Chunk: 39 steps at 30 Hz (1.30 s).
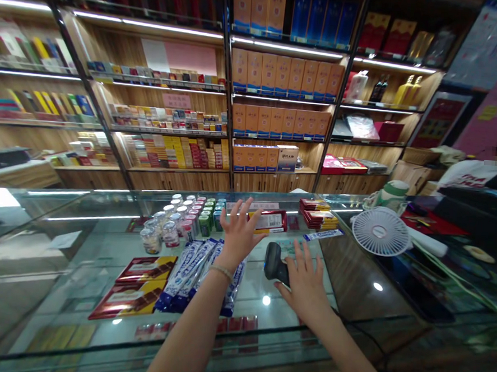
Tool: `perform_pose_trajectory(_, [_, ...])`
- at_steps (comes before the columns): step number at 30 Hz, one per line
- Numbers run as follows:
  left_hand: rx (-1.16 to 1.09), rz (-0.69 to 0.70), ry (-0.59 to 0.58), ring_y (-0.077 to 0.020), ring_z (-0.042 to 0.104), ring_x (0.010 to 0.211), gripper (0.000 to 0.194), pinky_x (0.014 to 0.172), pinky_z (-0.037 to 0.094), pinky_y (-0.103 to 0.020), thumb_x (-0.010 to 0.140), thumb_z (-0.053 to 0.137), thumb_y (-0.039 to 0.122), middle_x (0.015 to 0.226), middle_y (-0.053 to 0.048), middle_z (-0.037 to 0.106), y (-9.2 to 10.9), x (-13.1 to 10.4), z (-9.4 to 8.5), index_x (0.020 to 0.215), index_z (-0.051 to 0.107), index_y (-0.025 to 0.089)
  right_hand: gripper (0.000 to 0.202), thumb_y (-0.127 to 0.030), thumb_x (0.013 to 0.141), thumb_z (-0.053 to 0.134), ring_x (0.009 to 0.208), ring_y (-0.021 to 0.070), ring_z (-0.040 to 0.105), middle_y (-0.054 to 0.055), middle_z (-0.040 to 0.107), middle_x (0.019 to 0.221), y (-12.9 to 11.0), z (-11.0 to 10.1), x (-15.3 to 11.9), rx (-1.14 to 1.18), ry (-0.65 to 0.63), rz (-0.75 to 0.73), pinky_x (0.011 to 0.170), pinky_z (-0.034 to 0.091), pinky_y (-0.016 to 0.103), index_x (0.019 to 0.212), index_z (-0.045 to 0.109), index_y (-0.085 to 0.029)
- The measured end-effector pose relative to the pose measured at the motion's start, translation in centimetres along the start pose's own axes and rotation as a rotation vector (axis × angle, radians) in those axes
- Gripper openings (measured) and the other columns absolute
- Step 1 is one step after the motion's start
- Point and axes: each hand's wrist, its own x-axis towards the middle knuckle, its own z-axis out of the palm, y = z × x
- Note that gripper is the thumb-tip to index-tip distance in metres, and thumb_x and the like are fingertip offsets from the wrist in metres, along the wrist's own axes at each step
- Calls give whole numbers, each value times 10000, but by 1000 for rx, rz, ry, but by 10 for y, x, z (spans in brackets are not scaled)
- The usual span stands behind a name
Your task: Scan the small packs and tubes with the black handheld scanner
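Observation:
My left hand (236,238), fingers spread, hovers over the glass counter near a red packet with a barcode label (272,221). Beneath that wrist lie several long blue-and-white packets (190,272). To their left are red-and-yellow chocolate bars (135,291). My right hand (306,276) has its fingers apart beside a black handheld barcode scanner (272,260), whose handle end is close to the thumb and index finger; whether they touch is unclear. Behind the left hand stand rows of small jars (172,232) and green-topped containers (207,217).
Stacked red-and-yellow packets (317,212) and a single blue-and-white packet (323,234) sit toward the back right. A white fan (380,230), a green-and-white jug (393,192) and cables (457,272) occupy the right side. A person in white (472,174) is at far right. Stocked shelves (279,101) line the wall.

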Motion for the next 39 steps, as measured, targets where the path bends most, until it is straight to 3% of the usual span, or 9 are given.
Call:
perform_pose_trajectory(6, [-2,-9,-7,-397,340,1472,748,1204,42,-650,674,863,526,1588,-141,437,-1,-1,3,1349,602,338,320,-440,849,684,1489,403,317,202,393,1596,-1,-1,0,76,96,-8,1132,311,649,1052,664,-194])
perform_pose_trajectory(10, [-11,-19,-9,-405,345,1467,745,1204,38,-658,674,865,513,1590,-134,435,-3,-1,6,1351,602,347,247,-311,811,666,1436,384,410,181,445,1563,2,-7,-1,188,166,-24,1081,433,565,1032,665,-201])
perform_pose_trajectory(14, [-22,-31,-18,-402,339,1471,748,1212,29,-652,659,878,500,1587,-123,441,-3,-1,5,1342,609,354,314,-286,816,591,1125,285,678,128,588,1431,8,-23,-6,384,125,61,839,573,401,1124,623,-235])
perform_pose_trajectory(16, [-19,-36,-20,-396,336,1475,755,1216,31,-646,654,882,500,1587,-119,442,-2,-1,4,1342,608,354,342,-317,836,560,942,260,733,73,727,1174,12,-33,-8,477,46,130,739,565,353,1171,595,-256])
perform_pose_trajectory(19, [-11,-44,-14,-390,340,1473,761,1215,35,-649,651,884,498,1585,-114,446,-3,-1,4,1344,603,358,344,-367,854,541,829,258,741,27,757,905,21,-47,-10,601,-47,209,690,539,322,1176,584,-256])
perform_pose_trajectory(26, [-16,-31,3,-399,351,1466,753,1203,52,-660,659,876,520,1575,-131,457,-4,-2,5,1342,608,351,387,-392,836,594,957,250,724,60,768,1026,41,-57,-11,883,-124,254,773,549,313,1186,625,-232])
perform_pose_trajectory(32, [-10,-39,-3,-386,357,1466,680,1213,54,-638,707,843,509,1579,-123,453,-3,-2,4,1325,621,334,346,-364,776,609,887,262,719,54,775,940,43,-54,-14,890,-206,321,740,545,329,1077,689,-212])
perform_pose_trajectory(39, [-18,-36,-15,-393,356,1463,739,1208,45,-655,664,877,495,1588,-125,440,-4,-1,4,1337,609,348,390,-365,806,584,903,259,728,45,777,963,40,-58,-15,811,-163,306,739,524,321,1169,649,-241])
